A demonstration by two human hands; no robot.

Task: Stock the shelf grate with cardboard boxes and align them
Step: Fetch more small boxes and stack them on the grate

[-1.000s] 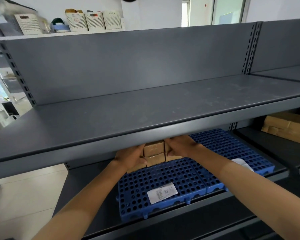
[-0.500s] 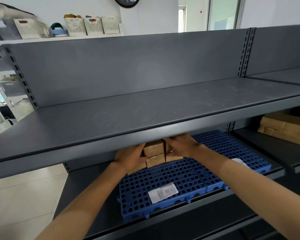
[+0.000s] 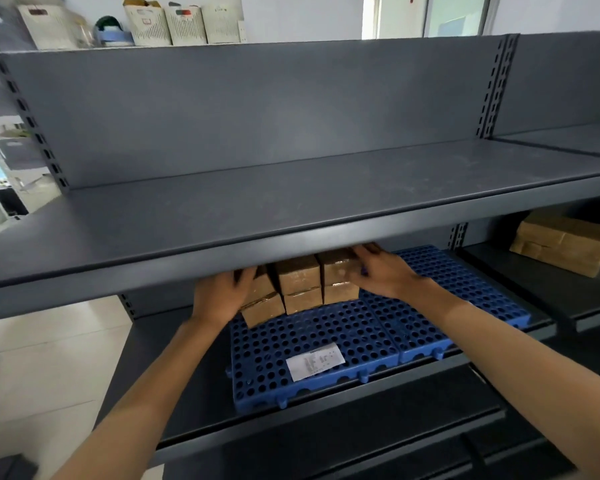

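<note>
A blue perforated grate (image 3: 326,341) lies on the lower grey shelf. At its back left stand small cardboard boxes (image 3: 300,285) in three stacks, two high, partly hidden under the upper shelf's front edge. My left hand (image 3: 220,294) presses flat against the left stack, whose boxes sit tilted. My right hand (image 3: 381,271) cups the right stack's upper box from the side. The fingertips of both hands are partly hidden by the boxes and the shelf lip.
A white paper label (image 3: 314,361) lies on the grate's front. A second blue grate (image 3: 465,289) adjoins on the right. The upper grey shelf (image 3: 291,209) overhangs the boxes. Larger cardboard boxes (image 3: 565,242) sit on the neighbouring shelf at right. White baskets (image 3: 184,24) stand on top.
The view has dropped slightly, showing more of the boxes. My right hand has shifted to the right stack's side; my left hand stays against the left stack.
</note>
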